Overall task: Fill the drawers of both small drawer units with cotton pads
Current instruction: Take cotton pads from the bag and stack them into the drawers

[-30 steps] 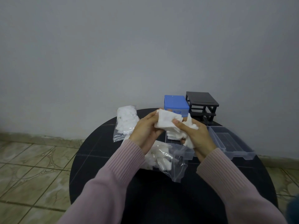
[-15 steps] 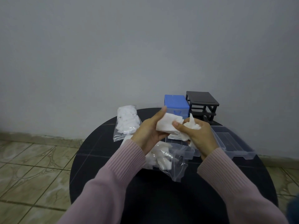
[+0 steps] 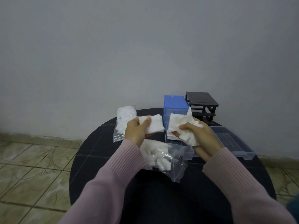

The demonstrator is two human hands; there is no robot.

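Since a moment ago our hands have drawn apart, splitting the white cotton between them. Our left hand (image 3: 137, 131), left of centre in the frame, pinches a flat cotton pad (image 3: 154, 125) between thumb and fingers. Our right hand (image 3: 199, 135), right of centre, is curled round a crumpled bunch of cotton pads (image 3: 182, 126), held just above a clear drawer (image 3: 186, 151) lying on the round black table (image 3: 100, 147).

Below our left wrist lies an open plastic bag of cotton pads (image 3: 160, 157), touching that drawer's near left corner. A second bag of pads (image 3: 123, 120) lies further up and left, near the table's far edge. Behind our hands stands the blue drawer unit (image 3: 175, 102), and just right of it the black drawer unit (image 3: 202, 104), its slots bare. A second clear drawer (image 3: 233, 143) lies at the right of the table.
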